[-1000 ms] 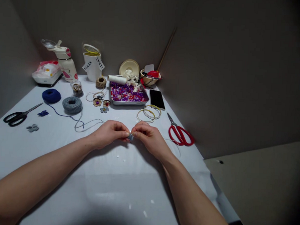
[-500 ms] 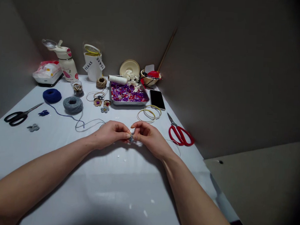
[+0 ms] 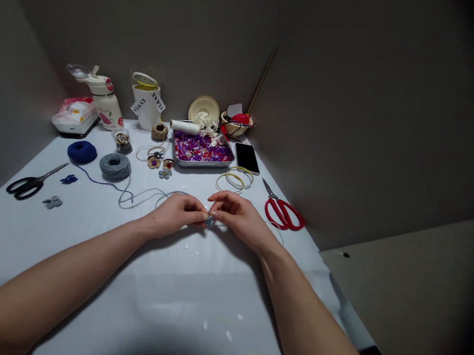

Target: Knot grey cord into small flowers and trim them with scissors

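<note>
Fingers (image 3: 199,213) of left hand (image 3: 175,214) and right hand (image 3: 237,214) clamp small blue-grey yarn flower (image 3: 210,222), with thin grey thread (image 3: 169,193) lying just behind.

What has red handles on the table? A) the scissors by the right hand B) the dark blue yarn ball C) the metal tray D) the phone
A. The scissors lying beside the person's right hand have red loop handles.

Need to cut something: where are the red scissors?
In the head view, the red-handled scissors lie at the right edge of the table, beside the wire hoops, below the smartphone.
</note>
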`<state>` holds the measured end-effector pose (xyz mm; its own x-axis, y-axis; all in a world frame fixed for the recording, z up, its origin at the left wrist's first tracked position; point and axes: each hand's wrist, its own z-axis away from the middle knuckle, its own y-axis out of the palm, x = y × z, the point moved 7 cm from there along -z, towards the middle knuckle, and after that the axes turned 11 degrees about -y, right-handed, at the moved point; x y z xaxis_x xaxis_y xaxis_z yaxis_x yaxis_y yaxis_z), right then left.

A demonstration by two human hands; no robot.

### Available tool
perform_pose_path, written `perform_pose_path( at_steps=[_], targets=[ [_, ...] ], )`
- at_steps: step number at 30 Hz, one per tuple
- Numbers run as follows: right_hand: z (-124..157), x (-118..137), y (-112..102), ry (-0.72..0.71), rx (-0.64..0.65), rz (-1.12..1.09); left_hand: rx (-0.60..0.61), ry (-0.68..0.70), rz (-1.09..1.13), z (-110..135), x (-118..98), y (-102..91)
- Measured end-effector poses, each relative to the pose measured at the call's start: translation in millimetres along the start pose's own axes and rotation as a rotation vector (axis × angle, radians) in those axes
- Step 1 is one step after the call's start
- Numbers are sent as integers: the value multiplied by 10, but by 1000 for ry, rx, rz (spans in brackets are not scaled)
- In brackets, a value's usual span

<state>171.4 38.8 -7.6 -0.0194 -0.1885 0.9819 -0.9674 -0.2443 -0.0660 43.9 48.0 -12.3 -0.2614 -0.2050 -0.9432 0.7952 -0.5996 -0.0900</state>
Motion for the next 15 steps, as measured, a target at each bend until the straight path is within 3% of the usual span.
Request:
perform_pose_path(
  at_steps=[3, 6, 9, 15],
  targets=[
    [5, 88, -24, -111, -29, 179, -43, -17, 14, -7, -8, -16],
    [56, 333, -52, -377, -115, 509, -140, -11, 35, -27, -19, -80],
    [128, 495, 70, -585, -70, 776, -226, -17, 38, -34, -22, -134],
    [172, 553, 280, -720, 15, 1054, -264, -31, 36, -20, -20, -151]
  ],
)
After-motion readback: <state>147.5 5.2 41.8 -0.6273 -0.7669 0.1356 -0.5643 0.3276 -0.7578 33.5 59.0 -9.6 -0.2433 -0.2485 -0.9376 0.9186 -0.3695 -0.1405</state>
